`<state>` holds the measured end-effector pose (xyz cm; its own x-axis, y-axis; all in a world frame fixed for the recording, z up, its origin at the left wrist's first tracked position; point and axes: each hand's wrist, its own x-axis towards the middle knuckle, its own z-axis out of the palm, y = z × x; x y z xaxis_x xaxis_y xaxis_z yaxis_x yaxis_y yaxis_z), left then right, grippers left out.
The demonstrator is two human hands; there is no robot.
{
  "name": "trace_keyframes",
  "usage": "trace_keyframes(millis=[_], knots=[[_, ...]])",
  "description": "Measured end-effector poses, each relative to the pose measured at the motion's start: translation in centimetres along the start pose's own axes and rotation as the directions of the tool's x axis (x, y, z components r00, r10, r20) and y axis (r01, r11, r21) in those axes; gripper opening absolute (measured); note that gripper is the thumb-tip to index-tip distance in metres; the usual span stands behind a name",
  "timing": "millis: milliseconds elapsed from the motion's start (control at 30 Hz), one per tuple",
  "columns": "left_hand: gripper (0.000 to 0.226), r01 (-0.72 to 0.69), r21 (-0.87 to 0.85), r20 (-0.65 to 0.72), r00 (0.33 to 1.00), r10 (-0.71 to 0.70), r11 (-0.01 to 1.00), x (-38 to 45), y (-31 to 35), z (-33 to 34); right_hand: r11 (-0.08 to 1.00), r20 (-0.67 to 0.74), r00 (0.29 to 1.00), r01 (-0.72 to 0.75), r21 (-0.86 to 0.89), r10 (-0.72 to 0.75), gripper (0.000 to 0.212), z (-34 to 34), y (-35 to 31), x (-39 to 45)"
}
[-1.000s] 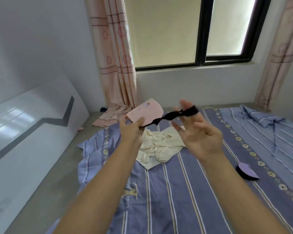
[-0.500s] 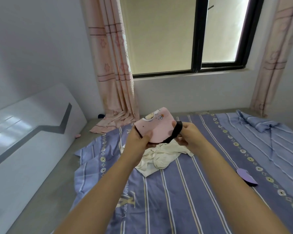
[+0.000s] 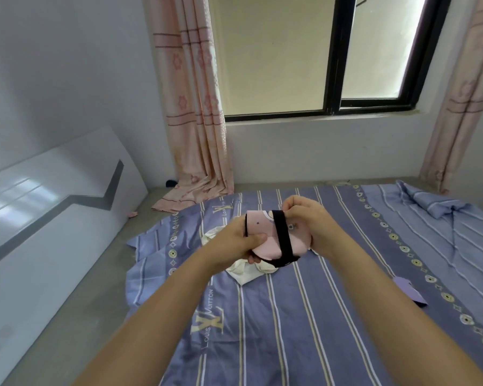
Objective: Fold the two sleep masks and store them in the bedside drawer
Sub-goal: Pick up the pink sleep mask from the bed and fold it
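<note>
Head cam, the only view: both hands are up over the bed w/ the pink sleep mask point(image 3: 265, 240) between them. Left hand point(image 3: 234, 243) is closed on its left edge, thumb pressed across the front. Right hand point(image 3: 308, 227) is curled shut at the top right corner, pinching the black strap point(image 3: 283, 238), which runs down across the face of the mask and loops under it. Looks like the mask is folded over and the strap is being wound round to hold it, so I'd say fold no. 1 is nearly done but not finished.

The purple sleep mask point(image 3: 409, 292) lies flat on the striped bedsheet point(image 3: 290, 316), well apart to the person's right, partly cut off by the right forearm; it looks untouched.

Left to do, by my guess: finish the wrap, fold the purple one, put both away. No bedside drawer in view, so can't say where it is or if it's open.

Count: sleep masks 2 (1 pink in hand, 1 purple on bed). Straps seen 1. Hands 2. Cream cloth point(image 3: 243, 270) bunched under the hands, 1. Curtains 2, the left curtain point(image 3: 195, 107) pooling on the floor. Window 1.
</note>
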<state>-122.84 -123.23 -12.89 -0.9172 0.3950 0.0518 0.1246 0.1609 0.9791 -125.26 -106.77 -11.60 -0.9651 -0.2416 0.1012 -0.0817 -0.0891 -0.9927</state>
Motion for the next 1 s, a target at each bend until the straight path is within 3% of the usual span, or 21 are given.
trace_keyframes(millis=[133, 200, 267, 367, 500, 567, 633, 767, 867, 1000], knots=[[0.031, -0.09, -0.109, -0.299, 0.953, 0.054, 0.99, 0.4, -1.0, 0.3, 0.987, -0.17, 0.973, 0.15, -0.05, -0.157, 0.023, 1.2, 1.4, 0.2], [0.023, -0.103, -0.161, -0.359, 0.932, 0.039, 0.982, 0.4, -0.8, -0.1, 0.984, -0.173, 0.97, 0.158, -0.087, -0.171, 0.02, 1.9, 1.7, 0.5], [0.02, -0.065, -0.088, -0.387, 0.922, 0.026, 0.994, 0.2, -0.5, -0.9, 0.972, -0.16, 0.97, 0.155, -0.177, -0.184, 0.027, 2.4, 1.3, 0.8], [0.017, -0.029, 0.063, -0.498, 0.865, 0.057, 0.998, -0.8, -0.1, -2.9, 0.882, -0.051, 0.971, 0.19, -0.432, -0.234, 0.029, 3.0, 0.5, 1.2], [0.024, 0.023, 0.267, -0.457, 0.883, 0.105, 0.964, -3.4, 0.1, -4.6, 0.679, 0.133, 0.949, 0.298, -0.671, -0.285, 0.027, 4.0, 0.3, 1.0], [0.017, 0.112, 0.387, -0.447, 0.891, 0.08, 0.915, -5.7, -0.4, -4.9, 0.577, 0.265, 0.925, 0.377, -0.725, -0.271, 0.029, 5.2, 0.8, 0.7], [0.012, 0.248, 0.455, -0.527, 0.849, 0.034, 0.855, -9.1, -2.0, -5.1, 0.495, 0.447, 0.87, 0.487, -0.72, -0.207, 0.03, 7.9, 2.1, 0.5], [0.015, 0.557, 0.328, -0.817, 0.572, -0.066, 0.763, -20.0, -6.0, -4.4, 0.403, 0.745, 0.666, 0.691, -0.6, -0.033, 0.032, 16.8, 6.8, -2.0], [0.018, 0.735, 0.134, -0.958, 0.268, -0.102, 0.665, -31.2, -8.8, -2.9, 0.392, 0.88, 0.473, 0.805, -0.445, 0.027, 0.041, 25.5, 10.5, -7.2], [0.03, 0.826, -0.177, -0.984, -0.131, -0.124, 0.535, -46.9, -11.4, 0.6, 0.366, 0.96, 0.242, 0.888, -0.278, 0.141, 0.046, 35.6, 15.2, -16.7]])
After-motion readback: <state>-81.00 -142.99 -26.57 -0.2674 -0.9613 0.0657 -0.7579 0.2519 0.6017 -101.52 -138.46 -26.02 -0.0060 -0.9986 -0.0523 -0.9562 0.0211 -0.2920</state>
